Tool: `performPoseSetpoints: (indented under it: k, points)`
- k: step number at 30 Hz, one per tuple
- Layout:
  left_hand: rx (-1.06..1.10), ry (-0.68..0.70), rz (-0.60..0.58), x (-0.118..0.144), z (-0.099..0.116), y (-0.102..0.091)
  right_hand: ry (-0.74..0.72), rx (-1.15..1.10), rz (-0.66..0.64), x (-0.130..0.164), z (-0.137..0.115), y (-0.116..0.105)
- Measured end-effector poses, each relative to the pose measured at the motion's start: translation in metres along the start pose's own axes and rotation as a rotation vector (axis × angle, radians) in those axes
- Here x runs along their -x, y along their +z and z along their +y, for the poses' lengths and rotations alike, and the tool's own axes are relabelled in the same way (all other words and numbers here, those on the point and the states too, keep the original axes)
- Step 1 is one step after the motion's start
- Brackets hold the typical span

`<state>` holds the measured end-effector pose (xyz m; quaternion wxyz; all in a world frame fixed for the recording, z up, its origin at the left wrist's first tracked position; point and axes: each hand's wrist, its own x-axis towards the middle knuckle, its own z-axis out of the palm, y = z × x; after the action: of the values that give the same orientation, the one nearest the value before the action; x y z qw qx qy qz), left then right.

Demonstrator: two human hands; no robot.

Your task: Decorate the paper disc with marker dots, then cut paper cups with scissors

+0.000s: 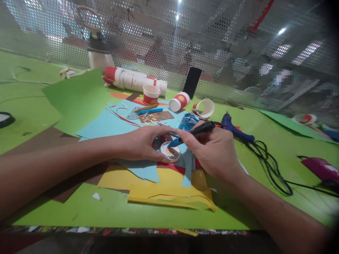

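Note:
My left hand presses on a small round paper cup base that lies on coloured paper sheets, with fingers and thumb around its rim. My right hand grips a black pen-like tool with a blue tip, and the tip touches the top of the round piece. The piece shows a pattern of small dots and orange marks. A blue crumpled object sits just behind my hands.
Blue, yellow, red, brown and green paper sheets cover the green table. Red-and-white paper cups and a cup stack stand behind. A blue glue gun with black cable lies right, a magenta device far right, a phone leans on the mesh wall.

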<state>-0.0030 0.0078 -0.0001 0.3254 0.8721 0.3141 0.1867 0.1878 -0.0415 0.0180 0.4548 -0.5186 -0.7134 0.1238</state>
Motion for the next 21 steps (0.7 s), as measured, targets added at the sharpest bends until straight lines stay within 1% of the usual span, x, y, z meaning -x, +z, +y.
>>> performPoseSetpoints:
  k: [3,5,6,9,11,12,16,19,21]
  points:
    - [-0.007,-0.005,-0.002,0.0,-0.001,0.0,0.02,-0.018,-0.022,-0.001,0.002,-0.002]
    - [-0.021,-0.017,0.007,0.001,-0.001,0.0,0.036,-0.04,0.005,-0.003,0.001,-0.005]
    - [-0.026,-0.026,0.012,0.001,-0.001,0.0,0.043,-0.056,0.038,-0.004,0.0,-0.007]
    - [-0.02,-0.033,0.016,0.001,-0.002,0.001,0.035,-0.126,0.201,-0.007,-0.006,-0.015]
    - [-0.012,-0.016,0.02,0.001,-0.003,0.002,0.019,-0.162,0.265,-0.01,-0.007,-0.018]
    - [-0.013,-0.009,0.026,0.001,-0.003,0.002,0.018,-0.17,0.263,-0.011,-0.006,-0.019]
    - [-0.032,-0.028,0.036,0.001,-0.003,0.002,0.066,-0.229,0.16,-0.014,0.004,-0.016]
    - [-0.01,-0.047,0.039,0.001,-0.001,0.003,0.131,-0.359,0.149,-0.015,0.012,-0.014]
    - [-0.003,-0.065,0.057,0.001,0.001,0.004,0.14,-0.458,0.147,-0.016,0.014,-0.015]
